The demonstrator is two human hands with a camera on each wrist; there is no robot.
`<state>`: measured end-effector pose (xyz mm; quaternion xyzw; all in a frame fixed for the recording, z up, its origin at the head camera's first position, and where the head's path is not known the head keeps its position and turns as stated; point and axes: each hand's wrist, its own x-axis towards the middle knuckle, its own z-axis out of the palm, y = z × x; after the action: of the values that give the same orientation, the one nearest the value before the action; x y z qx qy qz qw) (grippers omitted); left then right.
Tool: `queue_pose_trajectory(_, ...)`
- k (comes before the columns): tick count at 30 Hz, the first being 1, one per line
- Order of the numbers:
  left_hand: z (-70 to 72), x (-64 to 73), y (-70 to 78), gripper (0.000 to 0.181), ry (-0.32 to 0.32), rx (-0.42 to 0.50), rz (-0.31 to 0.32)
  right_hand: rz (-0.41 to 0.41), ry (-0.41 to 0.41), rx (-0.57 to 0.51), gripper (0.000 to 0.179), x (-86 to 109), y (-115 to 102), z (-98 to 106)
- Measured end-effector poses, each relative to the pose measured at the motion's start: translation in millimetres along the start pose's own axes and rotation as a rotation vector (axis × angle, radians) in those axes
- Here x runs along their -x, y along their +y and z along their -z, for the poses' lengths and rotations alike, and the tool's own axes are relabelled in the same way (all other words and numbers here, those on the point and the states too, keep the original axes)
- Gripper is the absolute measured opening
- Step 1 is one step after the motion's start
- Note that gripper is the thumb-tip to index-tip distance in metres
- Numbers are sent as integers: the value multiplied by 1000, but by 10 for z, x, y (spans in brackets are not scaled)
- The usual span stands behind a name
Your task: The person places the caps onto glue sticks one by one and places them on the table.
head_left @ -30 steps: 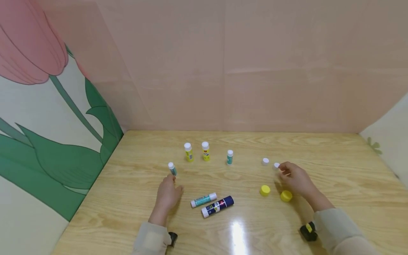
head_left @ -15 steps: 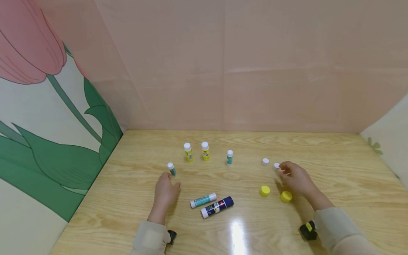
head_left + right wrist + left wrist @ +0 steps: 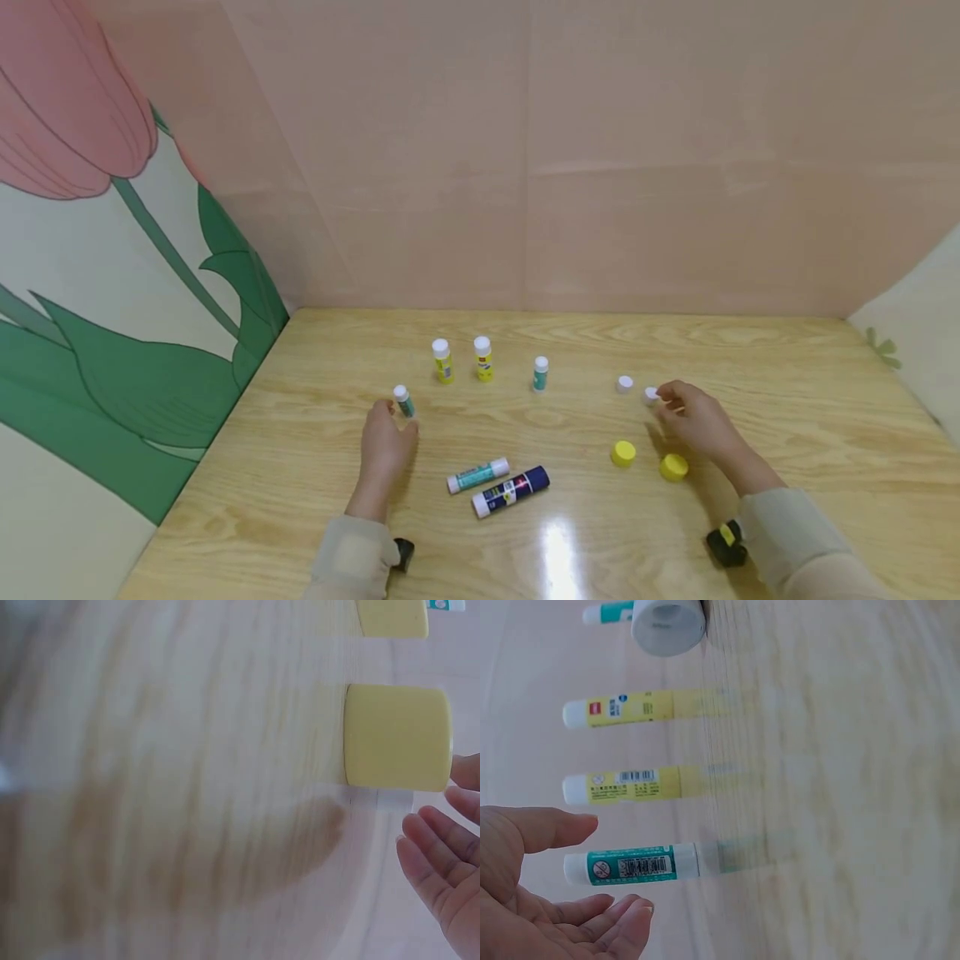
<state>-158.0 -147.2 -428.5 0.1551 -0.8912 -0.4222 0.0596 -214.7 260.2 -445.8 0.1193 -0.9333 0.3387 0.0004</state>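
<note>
six glue sticks (image 3: 404,402); two white cylinders (image 3: 625,385); two yellow cylinders (image 3: 622,454)

Even light puts a white glare (image 3: 558,558) near six o'clock in the head view, while both wrist views look hazy, their tabletop (image 3: 870,787) blurred.

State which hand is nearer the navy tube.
Left. The left hand is left of the navy tube and farther back; the right hand is farther off to its right, by a white cap.
</note>
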Motion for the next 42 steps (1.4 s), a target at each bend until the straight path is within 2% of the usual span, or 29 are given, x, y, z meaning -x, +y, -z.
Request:
queue_pose_trajectory(11,-26,-92,0,49,-3,30,9,14,15,16,26,-63,24,-6)
queue_pose_trajectory(23,-40,-148,-24,44,39,47,-50,11,-13,44,30,-126,15,-16)
queue_pose_trajectory(31,-40,-171,-41,43,25,94,-41,-8,-61,48,36,-120,-1,-14)
queue_pose_trajectory(42,-66,-201,-39,42,20,102,-51,27,-51,100,24,-150,14,-41)
